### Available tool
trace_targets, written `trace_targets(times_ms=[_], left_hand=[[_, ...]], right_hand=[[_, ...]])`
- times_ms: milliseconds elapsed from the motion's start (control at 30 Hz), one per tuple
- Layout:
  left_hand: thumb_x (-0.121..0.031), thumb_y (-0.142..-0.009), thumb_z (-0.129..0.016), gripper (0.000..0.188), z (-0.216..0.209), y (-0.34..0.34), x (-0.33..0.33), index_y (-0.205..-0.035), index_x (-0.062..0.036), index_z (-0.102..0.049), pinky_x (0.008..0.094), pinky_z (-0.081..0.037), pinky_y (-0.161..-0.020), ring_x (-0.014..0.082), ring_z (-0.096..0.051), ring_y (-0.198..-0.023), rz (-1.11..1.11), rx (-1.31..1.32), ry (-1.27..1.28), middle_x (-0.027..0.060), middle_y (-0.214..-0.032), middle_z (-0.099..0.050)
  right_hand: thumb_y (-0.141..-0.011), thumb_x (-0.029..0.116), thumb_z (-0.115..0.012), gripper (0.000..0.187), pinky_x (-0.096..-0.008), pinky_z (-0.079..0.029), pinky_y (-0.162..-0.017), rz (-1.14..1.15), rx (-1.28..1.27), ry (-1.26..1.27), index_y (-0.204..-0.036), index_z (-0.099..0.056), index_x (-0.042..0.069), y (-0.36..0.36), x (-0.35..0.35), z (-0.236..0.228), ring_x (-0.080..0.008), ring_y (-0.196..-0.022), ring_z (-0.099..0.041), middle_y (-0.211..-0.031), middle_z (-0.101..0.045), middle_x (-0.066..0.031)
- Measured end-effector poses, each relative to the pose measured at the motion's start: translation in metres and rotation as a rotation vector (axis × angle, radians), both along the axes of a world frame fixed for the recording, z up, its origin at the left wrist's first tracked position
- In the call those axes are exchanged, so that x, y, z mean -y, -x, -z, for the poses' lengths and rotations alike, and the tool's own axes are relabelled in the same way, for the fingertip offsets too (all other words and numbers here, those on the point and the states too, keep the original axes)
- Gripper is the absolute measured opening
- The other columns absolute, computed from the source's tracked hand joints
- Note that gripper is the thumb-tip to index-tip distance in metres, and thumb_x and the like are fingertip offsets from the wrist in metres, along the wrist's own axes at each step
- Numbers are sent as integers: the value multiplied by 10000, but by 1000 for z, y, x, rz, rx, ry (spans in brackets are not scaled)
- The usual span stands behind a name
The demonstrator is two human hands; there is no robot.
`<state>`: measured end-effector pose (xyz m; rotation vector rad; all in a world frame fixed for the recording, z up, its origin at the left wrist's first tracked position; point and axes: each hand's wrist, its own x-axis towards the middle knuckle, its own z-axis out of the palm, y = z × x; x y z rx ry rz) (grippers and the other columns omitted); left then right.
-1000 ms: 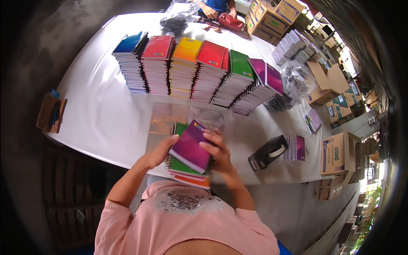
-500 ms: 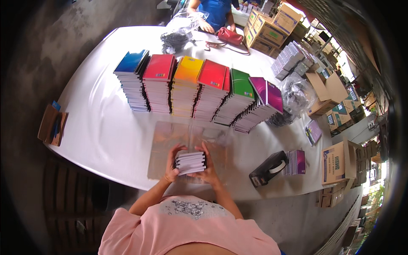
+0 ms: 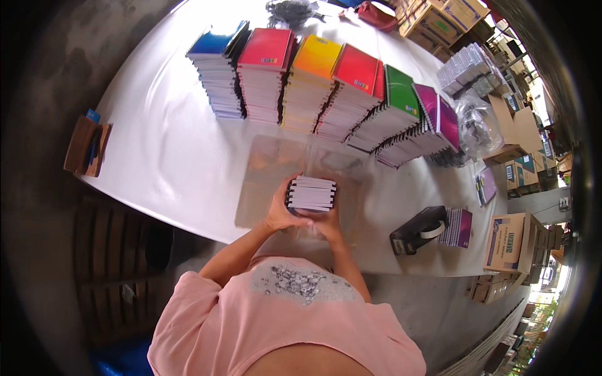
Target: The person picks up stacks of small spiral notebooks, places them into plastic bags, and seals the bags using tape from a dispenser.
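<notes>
Between my two hands I hold a small stack of spiral notebooks [image 3: 311, 193], its white page edges facing up and black spiral bindings at the sides. My left hand [image 3: 283, 210] wraps round the left side, thumb along the near face. On the right side my right hand [image 3: 329, 224] is closed round it from below, its fingers partly hidden. The stack is above a clear plastic sheet [image 3: 257, 188] on the white table. Beyond it stands a row of tall notebook piles with blue [image 3: 216, 41], red [image 3: 266, 50], yellow [image 3: 318, 57], green [image 3: 400, 91] and purple [image 3: 448, 122] covers.
To the right are a black tape dispenser [image 3: 411, 233] and a small pile of purple notebooks [image 3: 459, 227]. Crumpled clear plastic [image 3: 476, 122] lies by the purple pile. An open carton [image 3: 506, 241] stands at the right edge, a small cardboard box [image 3: 84, 147] at the left.
My view has tilted down and shifted, so the table things sit higher and the other person has left it. My hands have closed in under the notebook stack, thumbs nearer each other.
</notes>
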<state>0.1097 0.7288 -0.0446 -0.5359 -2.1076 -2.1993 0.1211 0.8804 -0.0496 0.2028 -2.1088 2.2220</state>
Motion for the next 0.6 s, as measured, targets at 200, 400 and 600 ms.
trace_targets(times_ms=[200, 400, 600], left_hand=[[-367, -403, -899, 1145, 15, 4, -6, -1331, -8, -333, 377, -395, -961, 260, -542, -1074, -94, 40, -72, 145, -1166, -540], [-366, -415, -892, 1000, 29, 7, -4, -1239, -37, -430, 367, -438, -911, 291, -569, -1023, -187, -148, 188, 127, -1108, -578], [-457, -409, -882, 1059, -7, 8, -8, -1236, 13, -416, 366, -449, -897, 256, -591, -993, -205, 212, 139, 154, -1042, -607]], right_hand=[[-514, 118, -866, 906, -344, -403, -940, -2, -72, -136, -1264, -363, 49, 0, -4, -12, -229, -1120, -474, -1154, -479, -100], [-538, 140, -859, 766, -346, -386, -957, 84, -201, -335, -1179, -453, 33, -5, -1, 8, -252, -1134, -471, -1167, -479, -119], [-511, 147, -876, 747, -340, -464, -858, 67, 115, -243, -1125, -471, 18, 8, -6, 7, -202, -1008, -564, -1095, -571, -105]])
